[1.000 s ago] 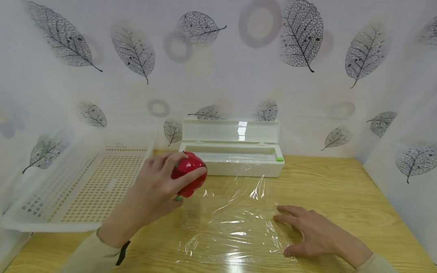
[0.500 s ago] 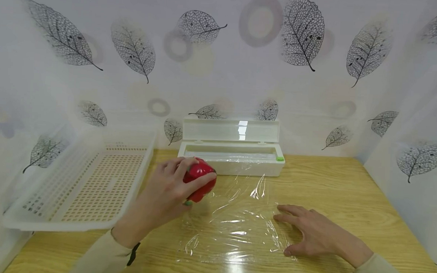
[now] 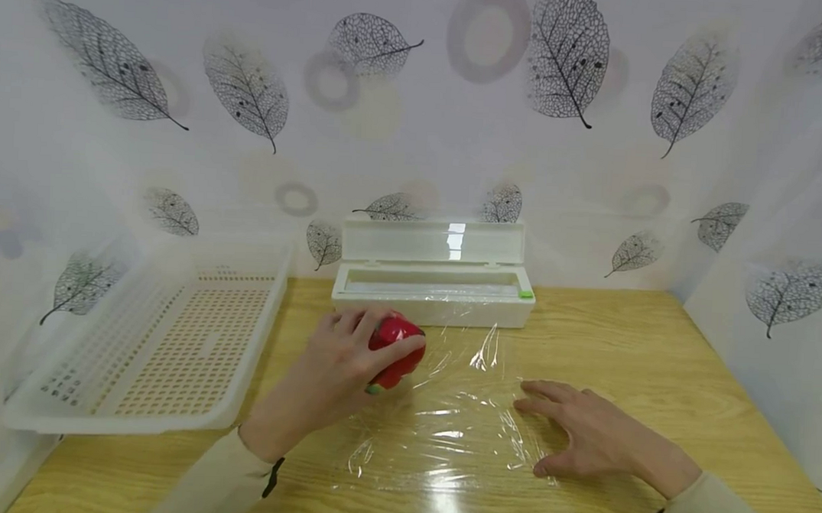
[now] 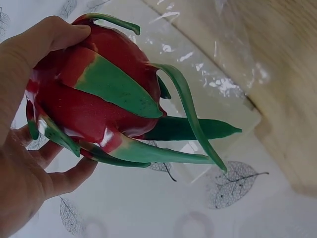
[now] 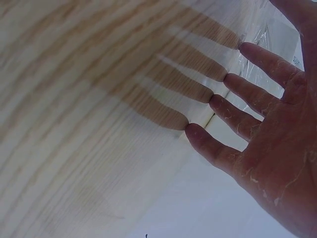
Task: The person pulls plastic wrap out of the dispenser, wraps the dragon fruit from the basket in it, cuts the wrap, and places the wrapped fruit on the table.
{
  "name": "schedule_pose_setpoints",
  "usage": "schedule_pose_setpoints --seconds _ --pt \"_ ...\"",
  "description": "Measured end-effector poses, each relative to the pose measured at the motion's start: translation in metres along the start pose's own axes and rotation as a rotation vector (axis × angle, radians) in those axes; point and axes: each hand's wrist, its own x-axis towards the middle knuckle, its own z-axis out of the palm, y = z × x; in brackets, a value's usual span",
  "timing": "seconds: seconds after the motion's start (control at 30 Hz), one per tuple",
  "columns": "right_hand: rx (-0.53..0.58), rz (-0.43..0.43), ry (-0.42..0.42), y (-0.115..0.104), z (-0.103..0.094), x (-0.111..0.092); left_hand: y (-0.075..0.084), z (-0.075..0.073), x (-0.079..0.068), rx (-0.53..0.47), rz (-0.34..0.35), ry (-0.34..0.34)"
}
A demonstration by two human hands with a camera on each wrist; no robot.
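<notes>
My left hand (image 3: 340,368) grips a dragon fruit (image 3: 398,348) with thumb and fingers around its body. In the left wrist view the dragon fruit (image 4: 109,84) shows shiny red skin and long green leaf-like scales that point away from the palm. Under it, in the head view, a sheet of clear cling film (image 3: 444,434) lies wrinkled on the table, running out from its box. My right hand (image 3: 596,437) rests at the film's right edge with spread fingers. In the right wrist view the right hand's fingertips (image 5: 195,131) touch the wood surface.
The white cling film box (image 3: 436,313) stands at the back with its lid (image 3: 398,242) raised and a green piece (image 3: 526,294) at its right end. A white perforated basket (image 3: 240,387) sits at the left. A leaf-patterned sheet (image 3: 416,149) closes off the back and sides of the wooden table (image 3: 621,334).
My left hand has carried the dragon fruit to the right and slightly nearer, from the film's left edge to over the film. My right hand has stayed in place.
</notes>
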Motion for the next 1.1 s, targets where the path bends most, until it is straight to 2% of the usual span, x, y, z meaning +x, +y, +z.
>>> schedule_pose_setpoints --seconds 0.2,0.63,0.87,1.1 --pt "0.001 0.003 -0.005 0.000 -0.001 0.000 0.005 0.009 0.004 -0.039 -0.013 -0.015" --pt "0.008 0.002 -0.001 0.001 0.000 0.001 0.013 0.021 0.017 -0.051 -0.001 -0.010" --pt "0.008 0.005 -0.003 0.001 0.001 0.001 0.016 0.026 0.022 -0.060 0.003 -0.076" --pt "0.017 0.004 0.000 0.000 0.000 0.001 0.019 0.030 0.031 -0.082 -0.009 -0.115"
